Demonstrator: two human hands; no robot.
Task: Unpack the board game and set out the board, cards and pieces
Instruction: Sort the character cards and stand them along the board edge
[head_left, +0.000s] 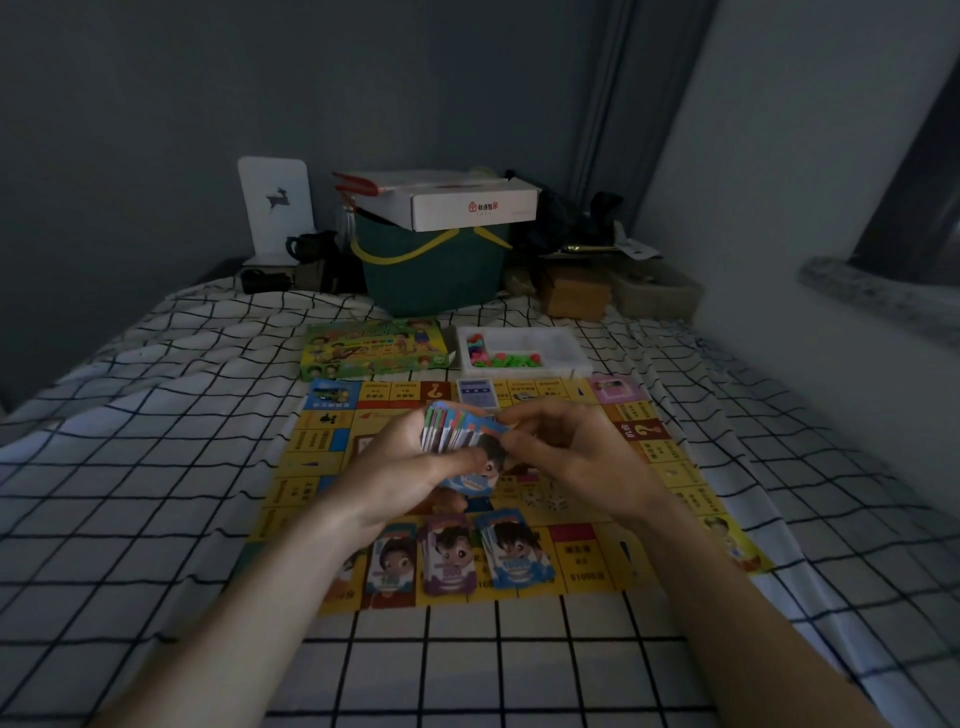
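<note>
Both hands hide the middle of the board (311, 441). Print on its squares is too small to read. The dice (550, 500) are blurred, pips unclear.

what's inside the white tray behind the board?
The white tray holds a heap of small green and pink plastic pieces along its left and front; the right part looks bare. Its near wall hides whatever lies low behind it.

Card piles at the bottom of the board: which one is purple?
The middle pile is purple; the left pile has an orange top, and the right pile is blue.
</note>
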